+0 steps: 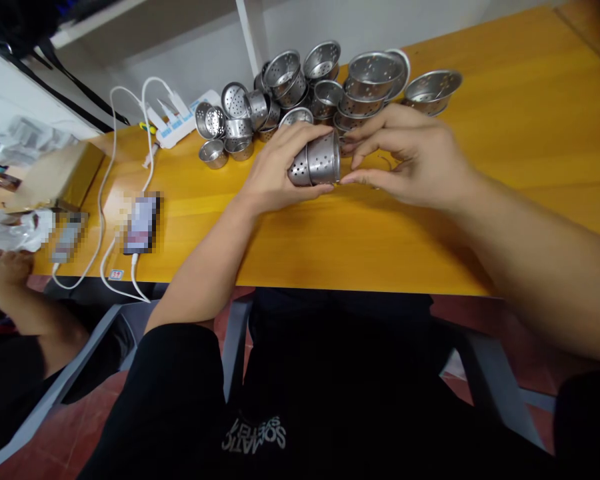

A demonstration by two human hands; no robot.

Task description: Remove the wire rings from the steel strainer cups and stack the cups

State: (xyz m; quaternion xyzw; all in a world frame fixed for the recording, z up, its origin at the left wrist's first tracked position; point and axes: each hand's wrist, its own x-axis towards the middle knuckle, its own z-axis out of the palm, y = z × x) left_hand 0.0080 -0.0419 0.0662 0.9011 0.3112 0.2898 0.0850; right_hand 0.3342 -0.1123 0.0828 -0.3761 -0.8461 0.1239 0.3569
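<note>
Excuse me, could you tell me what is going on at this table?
A person's left hand is holding perforated metal cups, apparently two nested together, tipped sideways with the rim toward the right hand. The right hand's fingers are bent close to that rim; whether they touch it is hard to tell. More metal cups, some stacked, sit on the table beyond the hands, with a power strip to their left.

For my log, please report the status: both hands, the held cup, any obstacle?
Left hand gripping perforated metal cup, tipped sideways, perhaps two nested. Right hand beside its rim, contact unclear. Other metal cups crowded just beyond.
</note>
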